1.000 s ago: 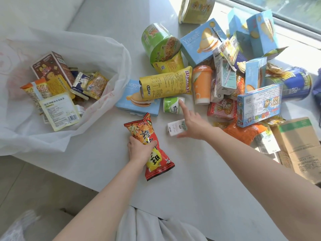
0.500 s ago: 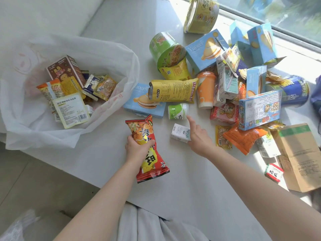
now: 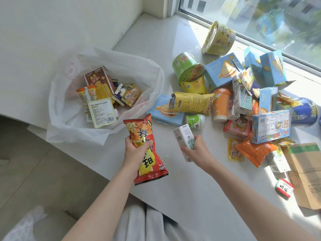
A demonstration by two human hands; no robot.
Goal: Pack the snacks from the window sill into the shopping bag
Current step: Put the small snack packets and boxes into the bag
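Left hand (image 3: 133, 152) grips the red foil snack packet (image 3: 149, 160) mid-body; right hand (image 3: 199, 151) curls round the small white carton (image 3: 183, 136): 2 items seemingly bound for the white plastic shopping bag (image 3: 73, 133), left.

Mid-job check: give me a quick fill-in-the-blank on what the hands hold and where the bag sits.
1. The left hand grips the red and orange foil snack packet; the right hand holds a small rectangular carton coloured ____.
2. The white plastic shopping bag lies to the ____ of both hands.
3. The yellow round tub lies nearest the ____.
Missing words: white; left; window.
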